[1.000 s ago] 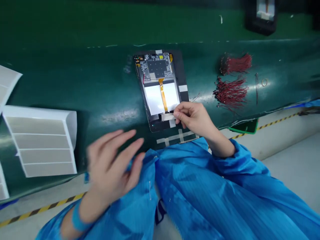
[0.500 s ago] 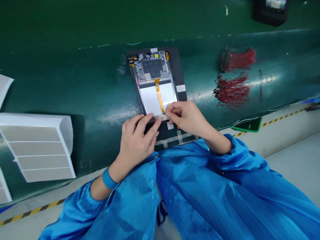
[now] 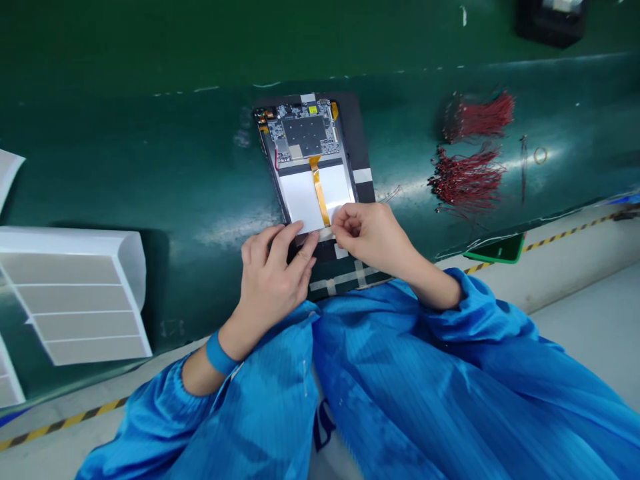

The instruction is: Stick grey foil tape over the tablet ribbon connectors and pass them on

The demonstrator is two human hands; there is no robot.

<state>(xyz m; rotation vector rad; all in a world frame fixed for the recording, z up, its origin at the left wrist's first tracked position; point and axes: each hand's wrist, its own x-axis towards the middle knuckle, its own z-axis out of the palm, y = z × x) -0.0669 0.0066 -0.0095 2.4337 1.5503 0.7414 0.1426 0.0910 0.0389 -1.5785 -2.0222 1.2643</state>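
An opened tablet [image 3: 273, 167] lies on a dark backing board [image 3: 361, 140], showing its circuit board [image 3: 303, 135], white battery [image 3: 299, 200] and an orange flat cable [image 3: 321, 193]. A pale strip of tape [image 3: 326, 234] crosses the tablet's lower edge, below the battery. My left hand [image 3: 274, 272] rests with spread fingers on the lower left edge, its index fingertip by the strip's left part. Thumb and forefinger of my right hand [image 3: 376, 235] are pinched at the strip's right end; the fingers hide that end.
Two bundles of red-black wires [image 3: 470, 177] lie at the right, near a single twisted wire [image 3: 523, 170] and a small ring [image 3: 541, 155]. Label sheets [image 3: 85, 293] are at the left. A black object [image 3: 550, 23] sits top right; a green tray [image 3: 497, 250] is below the table edge.
My left hand has shifted slightly left and down along the lower edge, and more of the strip shows between the hands. My right hand's pinch is nearly unchanged.
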